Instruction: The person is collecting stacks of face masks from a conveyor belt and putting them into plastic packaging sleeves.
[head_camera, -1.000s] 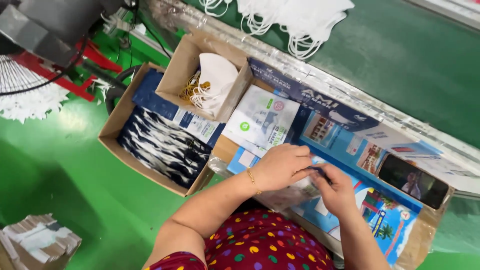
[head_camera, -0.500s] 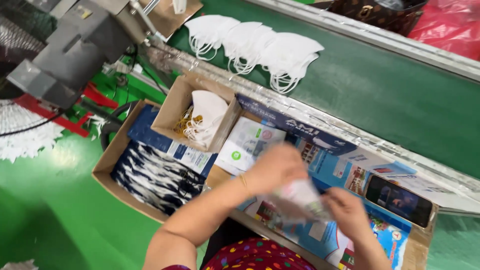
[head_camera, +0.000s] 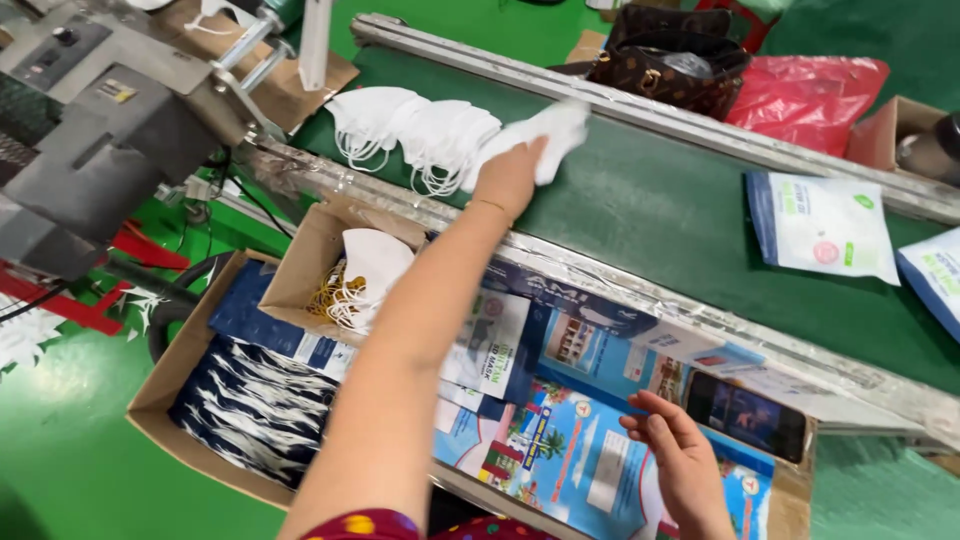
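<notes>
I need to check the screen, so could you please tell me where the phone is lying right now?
In the head view, the phone lies lower right, on the colourful printed sheets just below the conveyor's metal rail, beside the right hand.

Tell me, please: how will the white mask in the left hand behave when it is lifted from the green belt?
The white mask probably feels very light, since the left hand lifts it by one edge. It looks soft and may droop. Its ear loops might snag the mask pile.

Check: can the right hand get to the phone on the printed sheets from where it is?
Probably yes. The right hand rests open on the blue printed sheets, just beside the phone. Nothing lies between them, and the left hand is away on the green conveyor belt.
</notes>
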